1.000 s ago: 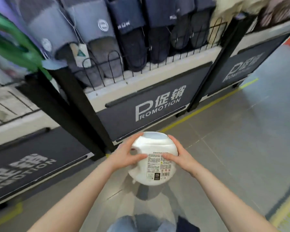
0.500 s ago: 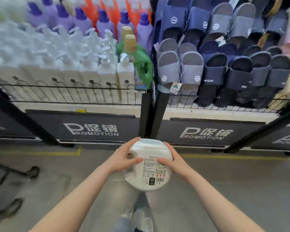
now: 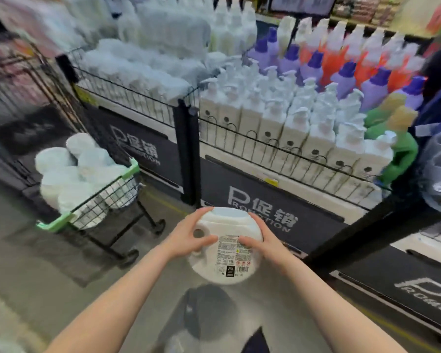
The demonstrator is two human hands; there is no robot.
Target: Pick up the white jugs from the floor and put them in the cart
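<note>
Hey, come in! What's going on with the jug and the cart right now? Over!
Left hand, right hand: both gripping white jug, off the floor. Cart ahead-left, already piled with jugs. Path looks open.

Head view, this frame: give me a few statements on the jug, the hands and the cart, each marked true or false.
1. Both hands hold one white jug, the left hand and right hand on opposite sides. True.
2. The jug's printed label faces the camera. True.
3. The cart holds nothing. False: several white jugs are piled in it.
4. The cart stands to the person's right. False: it is ahead and to the left, by the promotion shelf.
5. The held jug rests on the floor. False: it is carried in the air.
</note>
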